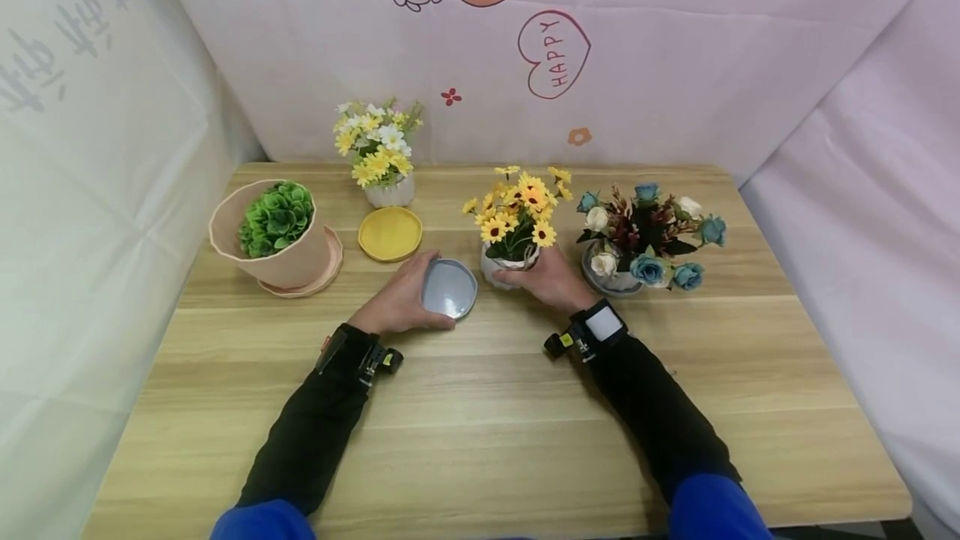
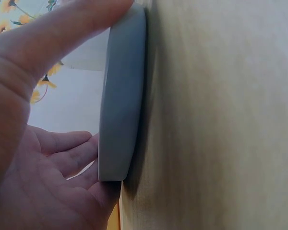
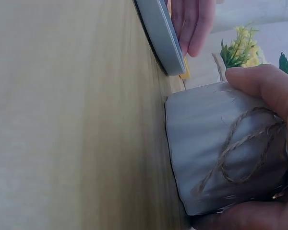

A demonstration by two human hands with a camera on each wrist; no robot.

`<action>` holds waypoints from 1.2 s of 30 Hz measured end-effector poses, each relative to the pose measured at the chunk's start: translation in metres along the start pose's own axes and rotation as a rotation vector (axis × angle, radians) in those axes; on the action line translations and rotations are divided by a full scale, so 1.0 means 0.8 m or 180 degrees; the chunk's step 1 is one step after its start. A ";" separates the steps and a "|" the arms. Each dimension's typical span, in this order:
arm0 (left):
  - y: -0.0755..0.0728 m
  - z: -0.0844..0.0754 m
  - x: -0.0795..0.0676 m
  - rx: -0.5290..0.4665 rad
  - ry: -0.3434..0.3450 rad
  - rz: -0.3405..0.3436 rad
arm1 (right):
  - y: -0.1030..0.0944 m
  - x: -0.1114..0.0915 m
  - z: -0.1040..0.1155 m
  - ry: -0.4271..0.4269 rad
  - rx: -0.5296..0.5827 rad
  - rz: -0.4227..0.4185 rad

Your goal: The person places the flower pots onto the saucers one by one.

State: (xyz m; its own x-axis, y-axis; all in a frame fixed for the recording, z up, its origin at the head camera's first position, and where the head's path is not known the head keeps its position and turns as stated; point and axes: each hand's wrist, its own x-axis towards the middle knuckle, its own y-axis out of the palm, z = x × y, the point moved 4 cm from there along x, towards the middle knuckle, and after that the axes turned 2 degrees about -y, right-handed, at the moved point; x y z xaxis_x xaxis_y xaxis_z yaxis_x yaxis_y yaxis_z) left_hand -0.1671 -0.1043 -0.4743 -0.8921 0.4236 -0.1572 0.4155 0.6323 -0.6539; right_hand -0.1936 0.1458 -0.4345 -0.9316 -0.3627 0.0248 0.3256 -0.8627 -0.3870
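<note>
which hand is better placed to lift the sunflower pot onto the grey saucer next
Probably the right hand: it grips the sunflower pot, close beside the grey saucer. The left hand holds the saucer by its edge, so it seems better suited to steadying.

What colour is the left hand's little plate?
The plate is bluish grey, clearest in the head view.

Backdrop (image 1: 675,90): "HAPPY" inside a heart (image 1: 553,54); "Happiness", "many time" above
</note>
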 end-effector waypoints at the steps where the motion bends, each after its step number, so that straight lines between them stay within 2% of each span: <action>1: 0.000 0.000 0.000 0.0001 -0.0010 0.0001 | 0.000 -0.002 0.000 -0.0008 0.0005 -0.0004; 13: 0.002 0.001 0.000 0.0039 0.0007 -0.0012 | 0.001 -0.023 0.006 0.0013 -0.0275 0.0057; 27: -0.001 0.002 -0.001 0.0007 0.0068 -0.0050 | 0.005 -0.040 0.013 0.0065 -0.0316 0.0071; 30: 0.000 0.002 0.000 0.0017 0.0062 -0.0036 | 0.006 -0.043 0.008 0.0025 -0.0288 0.0042; 36: -0.001 0.000 -0.001 0.0007 0.0066 -0.0033 | 0.009 -0.044 -0.025 0.0079 -0.0247 -0.0003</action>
State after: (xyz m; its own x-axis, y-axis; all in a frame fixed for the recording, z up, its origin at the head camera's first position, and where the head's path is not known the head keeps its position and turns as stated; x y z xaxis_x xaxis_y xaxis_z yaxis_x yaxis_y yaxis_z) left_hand -0.1670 -0.1052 -0.4734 -0.8925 0.4304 -0.1351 0.4058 0.6352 -0.6571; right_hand -0.1615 0.1597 -0.4562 -0.9359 -0.3523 0.0026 0.3122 -0.8327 -0.4572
